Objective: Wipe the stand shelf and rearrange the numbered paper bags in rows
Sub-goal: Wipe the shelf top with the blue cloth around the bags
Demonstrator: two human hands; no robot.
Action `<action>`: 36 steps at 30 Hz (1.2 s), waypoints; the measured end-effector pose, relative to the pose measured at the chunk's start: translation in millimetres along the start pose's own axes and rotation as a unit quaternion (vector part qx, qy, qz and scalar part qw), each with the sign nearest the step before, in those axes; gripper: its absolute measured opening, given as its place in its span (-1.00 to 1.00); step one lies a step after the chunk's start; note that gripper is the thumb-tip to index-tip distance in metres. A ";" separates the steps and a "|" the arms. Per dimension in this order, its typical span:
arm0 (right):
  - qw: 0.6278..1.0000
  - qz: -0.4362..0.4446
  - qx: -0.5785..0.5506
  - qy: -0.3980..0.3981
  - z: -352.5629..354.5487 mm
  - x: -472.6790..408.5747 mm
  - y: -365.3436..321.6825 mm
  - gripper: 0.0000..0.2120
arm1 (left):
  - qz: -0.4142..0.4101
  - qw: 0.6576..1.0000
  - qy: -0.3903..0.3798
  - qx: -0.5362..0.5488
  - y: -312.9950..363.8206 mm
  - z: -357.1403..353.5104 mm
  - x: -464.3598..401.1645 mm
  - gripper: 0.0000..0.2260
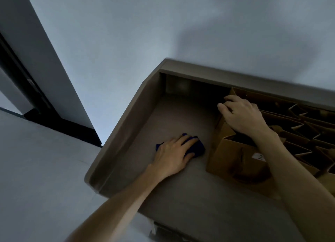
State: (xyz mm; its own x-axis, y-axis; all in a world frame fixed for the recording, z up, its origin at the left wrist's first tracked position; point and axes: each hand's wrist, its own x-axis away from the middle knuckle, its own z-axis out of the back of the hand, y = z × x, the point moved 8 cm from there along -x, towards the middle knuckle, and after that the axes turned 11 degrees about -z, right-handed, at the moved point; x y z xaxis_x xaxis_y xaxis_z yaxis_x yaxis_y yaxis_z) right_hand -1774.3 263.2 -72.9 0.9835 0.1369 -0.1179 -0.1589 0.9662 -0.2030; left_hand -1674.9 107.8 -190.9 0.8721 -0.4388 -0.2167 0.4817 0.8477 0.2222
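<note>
Shelf (172, 114), centre frame: left hand (172, 151), fingers spread, presses cloth (198, 147); right hand (241, 113), clamped on bag (233, 158), should keep it clear.

Over the shelf (126, 125), the person's left hand (173, 155) and right hand (243, 114) are bare; both slim forearms are bare too.

I log cloth (198, 148): soft matt fabric | paper bag (230, 162): matt creased kraft paper | shelf (172, 118): smooth matt board
</note>
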 end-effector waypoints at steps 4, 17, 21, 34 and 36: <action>1.000 -0.011 0.008 0.002 -2.0 2.6 -0.3 -0.56 | 0.026 1.000 -0.016 0.007 -29.6 -3.7 -63.8 -0.54; 1.000 -0.014 0.002 -0.004 -0.8 1.3 3.8 -0.56 | -0.019 0.999 0.028 0.009 7.2 -0.4 24.2 -0.55; 1.000 -0.012 0.002 -0.009 -2.8 -0.6 3.1 -0.57 | -0.022 0.998 0.054 -0.012 11.3 0.9 43.0 -0.56; 1.000 -0.014 -0.007 -0.023 -5.5 -0.5 7.6 -0.59 | -0.015 0.999 0.001 0.039 -49.2 -21.2 -129.6 -0.55; 1.000 -0.012 -0.010 -0.021 -4.7 -0.4 8.1 -0.59 | -0.005 1.000 -0.003 0.030 -56.5 -21.4 -149.7 -0.57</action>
State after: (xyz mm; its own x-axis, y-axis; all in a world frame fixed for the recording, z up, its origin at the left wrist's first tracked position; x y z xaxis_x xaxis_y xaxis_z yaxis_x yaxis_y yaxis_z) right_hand -1776.4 269.9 -79.0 0.9899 0.1227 -0.0711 -0.1357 0.9647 -0.2255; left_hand -1834.6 132.0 -191.3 0.8672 -0.4494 -0.2146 0.4953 0.8236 0.2764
